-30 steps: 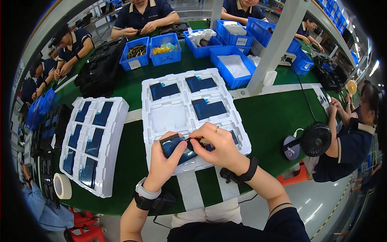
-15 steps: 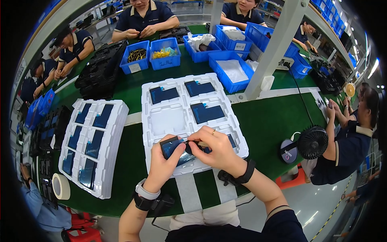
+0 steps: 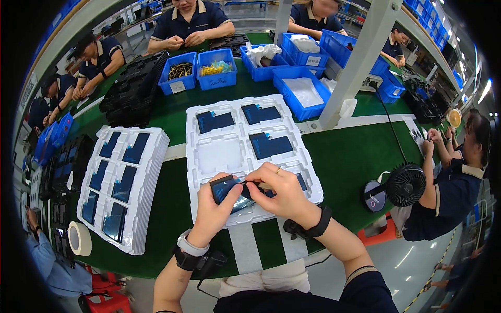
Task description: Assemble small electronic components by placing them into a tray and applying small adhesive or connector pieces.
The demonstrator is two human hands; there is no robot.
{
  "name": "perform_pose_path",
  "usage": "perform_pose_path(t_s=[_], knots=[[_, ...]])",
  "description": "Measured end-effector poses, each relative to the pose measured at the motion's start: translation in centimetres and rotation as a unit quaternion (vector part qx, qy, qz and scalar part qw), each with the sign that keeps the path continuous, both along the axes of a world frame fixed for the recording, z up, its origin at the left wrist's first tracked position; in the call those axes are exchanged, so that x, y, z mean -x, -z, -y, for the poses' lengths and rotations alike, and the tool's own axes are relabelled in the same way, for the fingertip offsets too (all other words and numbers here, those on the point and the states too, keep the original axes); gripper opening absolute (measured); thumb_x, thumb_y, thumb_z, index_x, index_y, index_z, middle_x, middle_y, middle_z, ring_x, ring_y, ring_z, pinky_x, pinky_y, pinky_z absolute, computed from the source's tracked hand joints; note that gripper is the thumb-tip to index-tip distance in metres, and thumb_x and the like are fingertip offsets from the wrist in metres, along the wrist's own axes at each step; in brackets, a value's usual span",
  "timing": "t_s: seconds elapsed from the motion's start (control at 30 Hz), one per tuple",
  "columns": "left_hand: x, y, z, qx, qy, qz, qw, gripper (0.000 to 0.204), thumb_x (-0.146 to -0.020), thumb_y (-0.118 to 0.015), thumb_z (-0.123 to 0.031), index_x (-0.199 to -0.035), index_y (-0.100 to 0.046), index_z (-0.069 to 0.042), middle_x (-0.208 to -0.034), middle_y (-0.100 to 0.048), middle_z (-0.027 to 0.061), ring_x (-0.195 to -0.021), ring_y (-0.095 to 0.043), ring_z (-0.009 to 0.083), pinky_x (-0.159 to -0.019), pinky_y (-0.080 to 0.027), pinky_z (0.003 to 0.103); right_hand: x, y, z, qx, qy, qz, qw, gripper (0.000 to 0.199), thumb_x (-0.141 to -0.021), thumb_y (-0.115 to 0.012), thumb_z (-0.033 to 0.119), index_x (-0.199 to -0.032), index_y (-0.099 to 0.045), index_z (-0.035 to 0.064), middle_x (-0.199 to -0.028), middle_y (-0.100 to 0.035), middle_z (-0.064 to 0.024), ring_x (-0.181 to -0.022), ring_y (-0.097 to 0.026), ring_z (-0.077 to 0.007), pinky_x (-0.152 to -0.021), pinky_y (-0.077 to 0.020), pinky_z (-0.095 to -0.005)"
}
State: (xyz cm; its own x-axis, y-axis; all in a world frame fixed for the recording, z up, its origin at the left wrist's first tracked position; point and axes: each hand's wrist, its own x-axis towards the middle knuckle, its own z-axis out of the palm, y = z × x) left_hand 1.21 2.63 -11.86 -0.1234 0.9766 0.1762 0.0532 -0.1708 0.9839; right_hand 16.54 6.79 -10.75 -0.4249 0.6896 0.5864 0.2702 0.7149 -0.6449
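Observation:
My left hand (image 3: 213,211) is closed on a flat, dark blue, L-shaped battery (image 3: 221,189), its thumb lying across the face. My right hand (image 3: 282,193) pinches at the battery's right edge, where a small dark piece shows between the fingertips; what it is I cannot make out. Both hands are over the near part of a white plastic tray (image 3: 191,152). In its pockets lie similar batteries, such as one at the middle right (image 3: 271,145); the far-left pocket holds another battery (image 3: 214,122). The middle-left pocket holds none. My hands partly hide the near pockets.
Stacked white trays (image 3: 148,182) with more batteries stand left, beside a tape roll (image 3: 79,238). Blue bins (image 3: 216,79) and black trays (image 3: 129,94) are at the back. A metal post (image 3: 355,68) rises behind right; a black fan (image 3: 405,183) stands right. Co-workers sit around.
The view has shifted slightly, so the trays and bins appear a little further right. My hands keep nearly the same hold on the battery.

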Motion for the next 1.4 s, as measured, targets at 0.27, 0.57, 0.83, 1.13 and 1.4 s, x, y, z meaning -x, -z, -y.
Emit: perform_pose_path(t_s=[0.27, 0.57, 0.83, 1.13, 1.4], knots=[[0.14, 0.44, -0.11, 0.002, 0.005, 0.003, 1.0, 0.015, -0.076, -0.061, -0.009, -0.081, -0.056, 0.004, -0.07, -0.054, 0.0025, -0.065, -0.046, 0.0064, -0.059, -0.039, 0.021, -0.01, 0.05, 0.03, 0.012, 0.002, 0.015, 1.0, 0.012, -0.069, -0.062, -0.001, -0.08, -0.06, 0.0019, -0.069, -0.055, -0.0069, -0.057, -0.056, -0.0143, -0.051, -0.0435, -0.0213], [-0.02, 0.09, 0.05, 0.015, 0.01, 0.013, 1.0, 0.014, -0.077, -0.059, -0.008, -0.082, -0.056, 0.004, -0.071, -0.056, 0.0032, -0.067, -0.047, 0.0066, -0.061, -0.04, 0.022, -0.02, -0.07, 0.0, 0.025, 0.002, 0.006, 1.0, 0.011, -0.069, -0.063, 0.001, -0.079, -0.058, 0.0017, -0.069, -0.055, -0.0076, -0.06, -0.057, -0.0159, -0.052, -0.0442, -0.0225], [0.08, 0.12, -0.12, 0.019, 0.022, 0.021, 0.999, 0.012, -0.078, -0.058, -0.007, -0.082, -0.056, 0.004, -0.07, -0.054, 0.0022, -0.067, -0.045, 0.0059, -0.06, -0.039, 0.021, 0.02, 0.05, -0.12, 0.028, 0.005, 0.0, 1.0, 0.012, -0.069, -0.063, 0.002, -0.079, -0.058, 0.0022, -0.068, -0.055, -0.0075, -0.061, -0.058, -0.0166, -0.052, -0.0441, -0.0234], [0.09, 0.05, 0.0, 0.016, 0.028, 0.036, 0.999, 0.011, -0.079, -0.057, -0.008, -0.081, -0.055, 0.003, -0.07, -0.053, 0.0012, -0.066, -0.044, 0.0054, -0.059, -0.038, 0.021, 0.03, -0.01, 0.01, 0.024, 0.012, 0.012, 1.0, 0.012, -0.068, -0.064, 0.002, -0.078, -0.058, 0.002, -0.067, -0.055, -0.0073, -0.061, -0.058, -0.0171, -0.052, -0.044, -0.0234], [-0.11, 0.02, 0.01, 0.009, 0.025, 0.016, 1.0, 0.012, -0.079, -0.056, -0.008, -0.08, -0.055, 0.003, -0.068, -0.051, 0.0013, -0.065, -0.042, 0.0059, -0.059, -0.037, 0.021, -0.07, 0.05, -0.08, 0.026, 0.01, 0.01, 1.0, 0.012, -0.068, -0.064, 0.002, -0.078, -0.058, 0.0015, -0.068, -0.055, -0.0082, -0.062, -0.058, -0.0181, -0.054, -0.0451, -0.0243]])
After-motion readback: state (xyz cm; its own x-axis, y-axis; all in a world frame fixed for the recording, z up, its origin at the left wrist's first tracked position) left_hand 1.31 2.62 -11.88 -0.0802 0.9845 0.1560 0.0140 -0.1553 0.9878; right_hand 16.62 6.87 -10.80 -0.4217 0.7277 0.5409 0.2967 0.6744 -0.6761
